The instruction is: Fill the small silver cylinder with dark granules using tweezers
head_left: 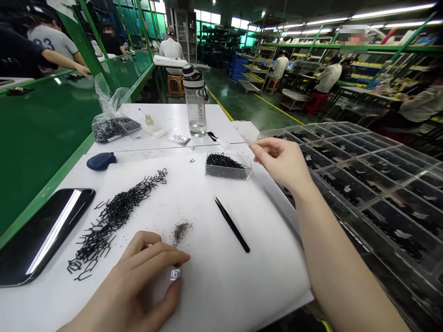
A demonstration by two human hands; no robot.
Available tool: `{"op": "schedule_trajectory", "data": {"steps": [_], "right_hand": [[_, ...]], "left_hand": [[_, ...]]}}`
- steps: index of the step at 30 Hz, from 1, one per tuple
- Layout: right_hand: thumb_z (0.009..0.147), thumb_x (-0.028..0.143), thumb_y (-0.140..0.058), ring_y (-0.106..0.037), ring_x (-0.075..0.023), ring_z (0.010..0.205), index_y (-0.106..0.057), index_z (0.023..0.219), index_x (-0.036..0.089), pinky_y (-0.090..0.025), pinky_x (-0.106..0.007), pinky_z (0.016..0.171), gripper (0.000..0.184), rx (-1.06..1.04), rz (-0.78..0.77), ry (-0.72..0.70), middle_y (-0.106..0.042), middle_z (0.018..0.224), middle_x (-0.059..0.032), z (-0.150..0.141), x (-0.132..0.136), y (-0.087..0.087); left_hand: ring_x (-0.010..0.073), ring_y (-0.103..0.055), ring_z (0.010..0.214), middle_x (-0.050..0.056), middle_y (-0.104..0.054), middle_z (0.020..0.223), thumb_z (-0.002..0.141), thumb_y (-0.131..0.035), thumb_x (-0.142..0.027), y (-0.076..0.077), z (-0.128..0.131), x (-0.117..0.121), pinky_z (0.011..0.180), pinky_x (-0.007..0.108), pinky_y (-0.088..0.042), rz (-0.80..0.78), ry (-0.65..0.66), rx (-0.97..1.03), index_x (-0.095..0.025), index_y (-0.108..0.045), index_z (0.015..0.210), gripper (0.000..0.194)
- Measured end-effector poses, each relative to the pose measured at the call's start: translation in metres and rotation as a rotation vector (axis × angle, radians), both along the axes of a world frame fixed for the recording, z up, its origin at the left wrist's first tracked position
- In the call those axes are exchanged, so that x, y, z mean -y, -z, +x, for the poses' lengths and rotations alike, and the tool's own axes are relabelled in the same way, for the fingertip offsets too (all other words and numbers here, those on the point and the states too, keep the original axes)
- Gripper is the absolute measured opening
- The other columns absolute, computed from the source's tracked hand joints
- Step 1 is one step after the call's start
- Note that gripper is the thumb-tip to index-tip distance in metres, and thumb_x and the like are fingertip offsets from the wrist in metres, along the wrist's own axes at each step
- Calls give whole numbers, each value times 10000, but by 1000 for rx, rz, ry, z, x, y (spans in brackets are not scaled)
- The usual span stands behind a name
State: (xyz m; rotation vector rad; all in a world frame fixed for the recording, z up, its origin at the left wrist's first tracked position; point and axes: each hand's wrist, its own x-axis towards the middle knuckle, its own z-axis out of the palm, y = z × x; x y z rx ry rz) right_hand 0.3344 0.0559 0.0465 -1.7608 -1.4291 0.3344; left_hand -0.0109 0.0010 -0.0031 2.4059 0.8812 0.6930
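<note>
My left hand (148, 272) rests low over the white work surface, with a small shiny silver-and-clear piece (176, 274) between thumb and fingers. Just beyond its fingertips lies a little heap of tiny brown and dark grains (180, 232). My right hand (282, 161) is raised at the table's right edge, thumb and forefinger pinched together; what they hold, if anything, is too small to make out. Left of it stands a clear box (228, 173) full of small black bent pieces. Black tweezers (231, 223) lie between the hands. A long pile of black forked pieces (117, 216) spreads at left.
A phone (48, 235) and dark blue pouch-like item (101, 161) lie left. Behind are a plastic bag of black pieces (109, 124), a small bottle (148, 120) and a water bottle (195, 103). Compartment trays (367, 184) fill the right. People sit at benches beyond.
</note>
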Motion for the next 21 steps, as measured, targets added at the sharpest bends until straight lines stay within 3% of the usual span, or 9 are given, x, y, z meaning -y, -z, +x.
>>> {"op": "schedule_trajectory", "data": {"steps": [3, 6, 11, 16, 21], "right_hand": [[917, 520, -639, -613, -149, 540, -660, 930, 193, -426, -268, 554, 328, 9, -313, -285, -675, 594, 16, -18, 16, -9], [812, 436, -771, -573, -123, 531, -572, 914, 215, -381, -241, 508, 315, 29, -527, -551, -670, 616, 56, -43, 27, -3], [845, 184, -651, -419, -97, 539, -514, 1070, 241, -289, -243, 513, 269, 15, -514, -679, -497, 573, 116, -66, 27, 14], [967, 324, -575, -359, -83, 562, -563, 985, 236, -330, -221, 554, 90, -170, -424, -732, -380, 599, 98, -60, 22, 11], [965, 317, -589, -487, -89, 606, -693, 981, 237, -386, -233, 613, 131, -140, -488, -789, -529, 633, 59, -58, 28, 8]], "left_hand": [[149, -620, 839, -31, -674, 893, 965, -570, -280, 2, -3, -2, 733, 246, -521, -16, -33, 6, -336, -648, 1100, 165], [134, -658, 796, -36, -688, 923, 964, -628, -344, 5, -7, -5, 685, 232, -528, 8, -69, -22, -353, -658, 1137, 176], [137, -652, 864, -32, -703, 932, 959, -672, -314, 2, -8, -8, 750, 215, -557, 85, -7, -72, -334, -650, 1145, 189], [179, -598, 926, 22, -690, 987, 906, -704, -248, 1, -4, -3, 753, 273, -563, 78, -33, -26, -287, -650, 1141, 243], [182, -594, 846, 33, -672, 892, 867, -686, -180, -2, -2, -1, 687, 297, -562, 15, -52, 40, -255, -647, 1094, 242]]}}
